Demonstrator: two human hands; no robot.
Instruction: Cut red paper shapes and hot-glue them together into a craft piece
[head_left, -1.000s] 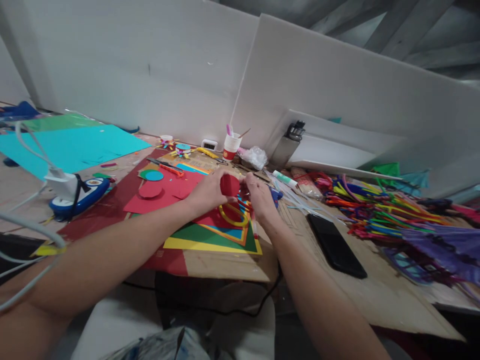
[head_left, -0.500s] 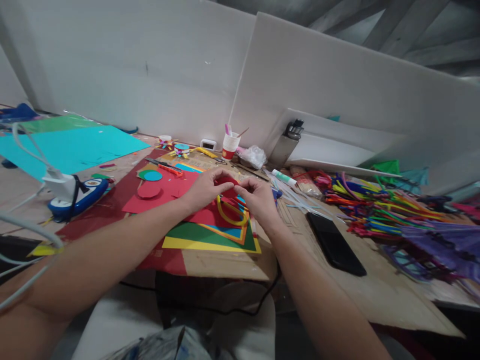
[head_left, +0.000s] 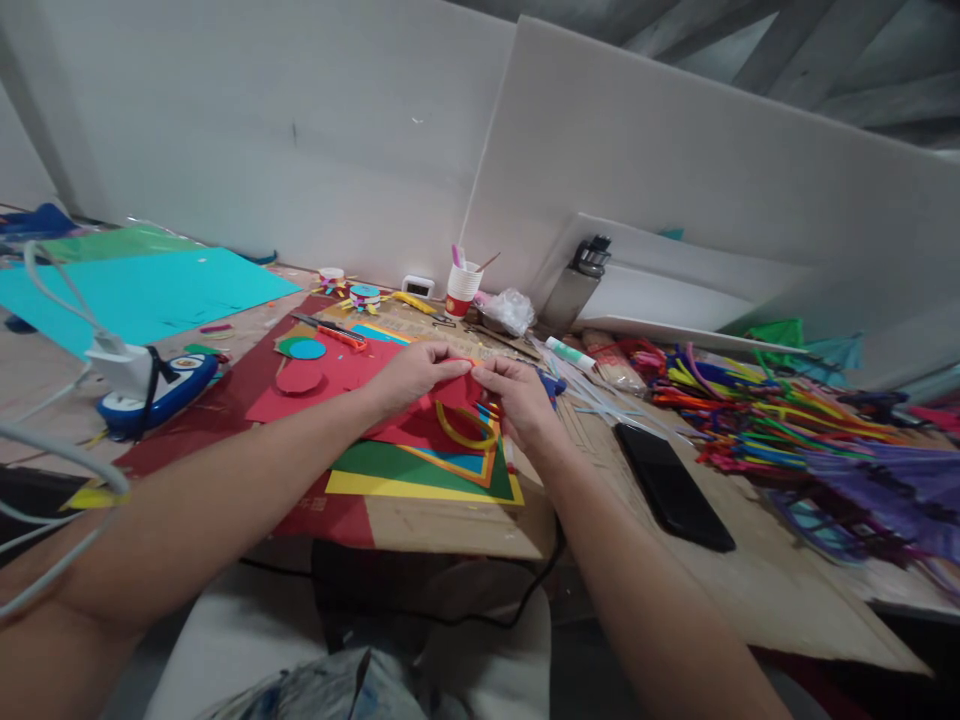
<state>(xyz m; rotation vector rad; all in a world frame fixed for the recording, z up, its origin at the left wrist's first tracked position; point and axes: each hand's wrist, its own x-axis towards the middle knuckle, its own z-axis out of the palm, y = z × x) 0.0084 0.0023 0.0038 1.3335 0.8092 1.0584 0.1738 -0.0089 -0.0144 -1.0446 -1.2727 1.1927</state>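
Observation:
Between the fingertips of my left hand (head_left: 421,375) and my right hand (head_left: 514,395) is a small red paper piece (head_left: 463,368), pinched from both sides and largely covered by my fingers. Both hands are closed and hover over a stack of coloured paper, with a red sheet (head_left: 397,425) on top. Just below my fingers lies a yellow pipe cleaner (head_left: 454,432) bent in a curve. Left of my hands, a red paper disc (head_left: 300,377) and a blue paper disc (head_left: 307,348) rest on the red sheet. A red-handled cutter (head_left: 341,336) lies behind them.
A black phone (head_left: 673,487) lies to the right, in front of many pipe cleaners (head_left: 750,400). Paper cups (head_left: 463,293) with tools stand at the back, near a glue stick (head_left: 570,354) and a bottle (head_left: 576,287). Cables and a blue-white power strip (head_left: 169,395) are at left.
My fingers have shifted slightly on the red paper piece, and it looks tilted, showing less of its face. My hands stay in nearly the same place.

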